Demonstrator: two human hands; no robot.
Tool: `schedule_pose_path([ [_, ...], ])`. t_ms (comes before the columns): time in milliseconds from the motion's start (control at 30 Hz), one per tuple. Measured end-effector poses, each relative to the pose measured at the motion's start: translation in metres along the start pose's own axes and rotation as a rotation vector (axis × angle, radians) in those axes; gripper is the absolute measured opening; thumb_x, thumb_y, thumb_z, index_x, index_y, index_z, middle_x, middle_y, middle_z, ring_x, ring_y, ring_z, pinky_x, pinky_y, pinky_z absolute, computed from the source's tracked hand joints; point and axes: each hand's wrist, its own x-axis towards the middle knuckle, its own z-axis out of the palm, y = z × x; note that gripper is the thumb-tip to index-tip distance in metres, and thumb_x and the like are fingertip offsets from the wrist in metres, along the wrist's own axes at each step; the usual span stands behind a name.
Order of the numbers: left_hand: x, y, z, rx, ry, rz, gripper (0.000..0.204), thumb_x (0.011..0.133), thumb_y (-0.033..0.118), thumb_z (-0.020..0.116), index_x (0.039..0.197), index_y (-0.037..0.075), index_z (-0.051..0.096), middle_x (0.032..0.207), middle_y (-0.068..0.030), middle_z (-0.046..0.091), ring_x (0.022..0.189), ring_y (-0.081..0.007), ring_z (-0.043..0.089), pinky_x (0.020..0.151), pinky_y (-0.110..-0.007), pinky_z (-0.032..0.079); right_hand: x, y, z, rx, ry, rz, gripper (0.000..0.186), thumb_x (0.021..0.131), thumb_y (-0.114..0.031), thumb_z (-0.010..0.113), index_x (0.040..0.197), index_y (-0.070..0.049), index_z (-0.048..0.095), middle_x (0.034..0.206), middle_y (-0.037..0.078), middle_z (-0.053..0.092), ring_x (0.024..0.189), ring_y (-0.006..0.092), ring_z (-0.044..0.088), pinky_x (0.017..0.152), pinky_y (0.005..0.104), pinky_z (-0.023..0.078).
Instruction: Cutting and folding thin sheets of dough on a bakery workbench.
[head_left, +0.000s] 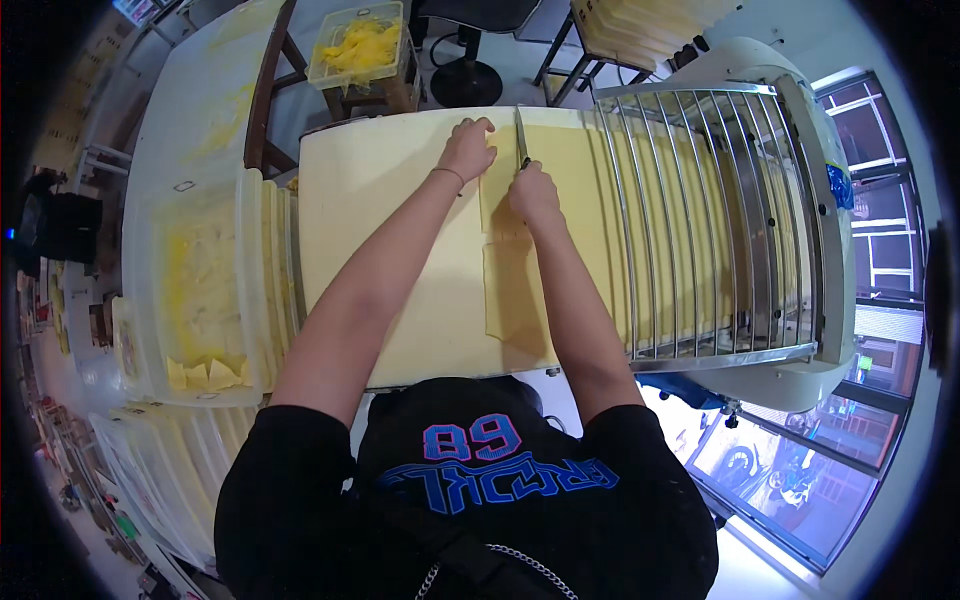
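A broad pale-yellow sheet of dough (580,225) lies on a cream conveyor belt (385,175) and runs right, under a metal bar guard. In my right hand (535,193) is a knife (521,137), its long blade pointing away from me across the far part of the dough. My fingers wrap around its handle. To the left, my left hand (467,150) rests at the dough's far left edge, fingers bent and apart from the thumb, holding nothing that shows. A crosswise cut line divides the left end of the dough, below my right hand; my forearm covers part of it.
The bar guard (690,345) of a large white machine (835,330) stands close on the right. Clear plastic bins (205,290) are stacked on the left. Beyond the belt are a tub of yellow scraps (360,48) and a black stool base (466,82).
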Motion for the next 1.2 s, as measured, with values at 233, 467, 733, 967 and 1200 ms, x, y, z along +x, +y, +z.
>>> schedule_pose_path([
  [233,0.025,0.011,0.024,0.257,-0.115,-0.030,0.037,0.074,0.022,0.075,0.104,0.008,0.061,0.095,-0.0130,0.064,0.087,-0.0333,0.061,0.079,-0.039,0.049,0.008,0.004,-0.007,0.104,-0.044,0.043,0.025,0.091,-0.012,0.041,0.105,0.006,0.049,0.094,0.031,0.063,0.081,0.0443,0.064,0.070,0.0509,0.053],
  [467,0.037,0.013,0.016,0.248,-0.249,-0.004,0.033,0.078,0.022,0.071,0.104,0.010,0.057,0.087,-0.0130,0.065,0.082,-0.0338,0.062,0.075,-0.042,0.048,-0.100,0.052,-0.010,-0.005,-0.154,0.013,0.032,0.095,-0.023,0.039,0.109,0.004,0.048,0.093,0.031,0.063,0.082,0.0490,0.061,0.069,0.0542,0.049],
  [733,-0.044,0.125,-0.096,0.022,-0.296,0.086,0.031,0.084,0.010,0.061,0.113,0.007,0.053,0.085,-0.0162,0.068,0.077,-0.0377,0.064,0.069,-0.045,0.048,-0.232,0.068,-0.049,-0.082,-0.340,0.125,0.028,0.095,-0.022,0.043,0.107,0.004,0.047,0.086,0.032,0.063,0.080,0.0512,0.060,0.069,0.0563,0.046],
  [967,-0.163,0.123,-0.177,-0.449,0.119,-0.139,0.040,0.084,-0.005,0.060,0.122,0.007,0.055,0.087,-0.0050,0.058,0.058,-0.0087,0.044,0.056,-0.020,0.040,-0.243,0.056,-0.071,0.162,-0.270,0.172,0.029,0.097,-0.022,0.043,0.108,0.003,0.048,0.085,0.029,0.063,0.076,0.0482,0.060,0.069,0.0519,0.047],
  [1200,-0.276,-0.024,-0.148,-0.563,0.057,-0.568,0.033,0.086,-0.003,0.060,0.118,0.004,0.057,0.092,-0.0082,0.062,0.062,-0.0097,0.051,0.053,-0.018,0.041,-0.240,0.011,-0.019,-0.004,-0.228,0.001,0.029,0.098,-0.025,0.042,0.104,0.002,0.048,0.083,0.029,0.063,0.073,0.0485,0.060,0.066,0.0538,0.046],
])
